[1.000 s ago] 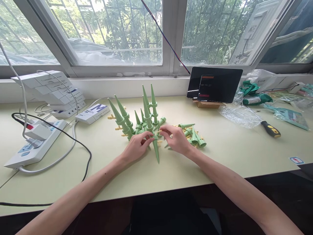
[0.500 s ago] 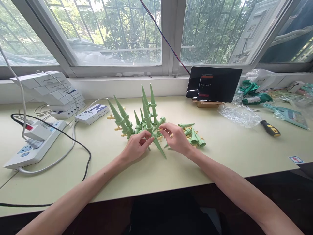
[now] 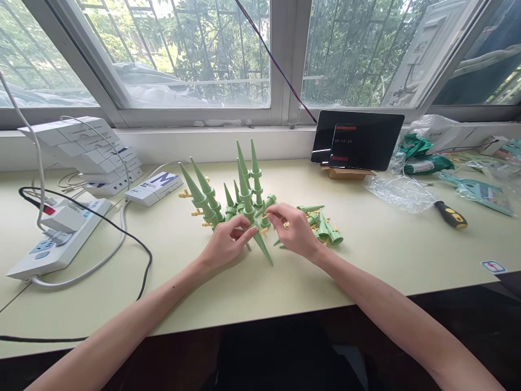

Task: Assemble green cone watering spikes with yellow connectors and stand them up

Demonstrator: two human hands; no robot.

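Note:
My left hand (image 3: 230,239) pinches a green watering spike (image 3: 263,250) near its collar, the pointed end slanting down towards me and right. Close beside it, my right hand (image 3: 292,225) has thumb and forefinger pressed together on a small yellow piece (image 3: 267,215), mostly hidden by the fingertips. Just behind the hands, several green spikes (image 3: 199,190) stand with their points up, some with yellow valves (image 3: 185,194) sticking out at the side. To the right of my right hand lies a loose heap of green spikes (image 3: 323,225) mixed with yellow parts.
A tablet (image 3: 366,138) with a phone against it leans at the back. Right of it lie plastic bags (image 3: 427,157) and a screwdriver (image 3: 450,214). On the left are stacked white boxes (image 3: 93,155), a power strip (image 3: 61,239) and a black cable (image 3: 148,255) across the table.
The held spike's pointed end has swung slightly left and down. Both hands stay almost in place, close together.

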